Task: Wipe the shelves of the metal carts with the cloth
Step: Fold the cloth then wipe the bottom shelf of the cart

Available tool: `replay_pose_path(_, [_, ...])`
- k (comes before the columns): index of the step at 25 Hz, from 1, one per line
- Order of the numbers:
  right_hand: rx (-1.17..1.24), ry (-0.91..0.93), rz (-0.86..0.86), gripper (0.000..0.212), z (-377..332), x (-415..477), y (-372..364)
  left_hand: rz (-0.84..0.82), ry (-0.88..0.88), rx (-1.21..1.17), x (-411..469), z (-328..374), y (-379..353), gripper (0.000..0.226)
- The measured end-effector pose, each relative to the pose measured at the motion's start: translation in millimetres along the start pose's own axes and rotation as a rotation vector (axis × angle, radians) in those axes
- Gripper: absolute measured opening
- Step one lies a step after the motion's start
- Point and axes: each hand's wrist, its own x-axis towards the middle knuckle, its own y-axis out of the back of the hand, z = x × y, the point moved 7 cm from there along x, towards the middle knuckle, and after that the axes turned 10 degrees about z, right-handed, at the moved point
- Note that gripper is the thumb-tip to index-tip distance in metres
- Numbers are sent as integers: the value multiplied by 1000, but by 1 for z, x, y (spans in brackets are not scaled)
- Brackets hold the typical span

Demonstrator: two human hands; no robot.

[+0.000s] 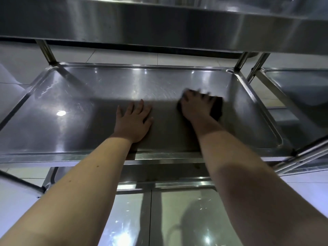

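Observation:
A stainless-steel cart's middle shelf (74, 103) fills the view, a shallow tray with a raised rim. My left hand (134, 119) lies flat on it near the front middle, fingers spread, holding nothing. My right hand (195, 105) presses a dark cloth (217, 108) onto the shelf's right half; the hand is motion-blurred and covers most of the cloth. The top shelf (159, 20) hangs overhead across the upper frame. Below, the bottom shelf (195, 210) shows between my forearms.
A second metal cart (298, 86) stands close on the right, its shelf at the same height. Upright posts (46, 51) rise at the shelf's far corners. Pale tiled floor (124, 55) lies behind and around the carts.

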Motion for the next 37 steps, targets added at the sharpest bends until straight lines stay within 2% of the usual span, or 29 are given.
replay_pose_path(2, [-32, 309, -50, 52, -47, -23, -8, -21, 9, -5, 0, -1, 0, 59])
replay_pose_path(4, [-93, 407, -68, 55, -32, -27, -2, -43, 16, -4, 1, -2, -1, 59])
replay_pose_path(6, [-120, 302, -47, 55, 20, -16, 10, -50, 23, 3, 1, -2, -1, 62])
replay_pose_path(10, [-160, -92, -62, 57, 143, -6, 30, -45, 22, 12, 0, -1, -3, 64])
replay_pose_path(12, [-137, -236, -76, 57, 152, -10, 36, -49, 24, 22, 2, -2, -2, 62])
replay_pose_path(14, [-74, -155, -89, 55, 108, -18, 35, -81, 19, 30, 4, 1, -2, 61])
replay_pose_path(17, [-23, 262, -122, 57, 12, -56, 13, -123, 21, 62, 2, 1, -1, 61])
replay_pose_path(19, [-40, 417, -166, 58, 3, -77, 9, -143, 22, 68, 3, 3, 3, 61])
replay_pose_path(21, [-71, 366, -137, 58, 47, -67, 21, -134, -8, 78, 8, 21, 7, 59])
replay_pose_path(23, [-142, 215, -89, 57, 115, -50, 31, -135, -48, 28, 10, 53, 6, 58])
replay_pose_path(25, [-193, 40, -122, 55, 182, -43, 38, -105, -81, 13, 7, 79, 0, 59])
replay_pose_path(27, [-172, -110, -119, 54, 213, -47, 41, -61, -85, 25, 4, 85, -6, 59])
replay_pose_path(28, [-169, -138, -107, 55, 206, -49, 42, -52, -78, 24, 4, 81, -8, 59])
replay_pose_path(30, [-128, -70, -108, 56, 156, -59, 34, -50, -67, 21, 5, 76, -11, 59])
replay_pose_path(33, [-66, 225, -140, 61, 61, -101, 10, -57, -53, 15, 4, 76, -12, 56])
replay_pose_path(35, [-58, 294, -138, 59, 62, -108, 15, -54, -48, 11, 3, 77, -11, 54])
replay_pose_path(37, [-128, 188, -88, 55, 125, -94, 30, -41, -47, 8, 1, 78, -9, 53])
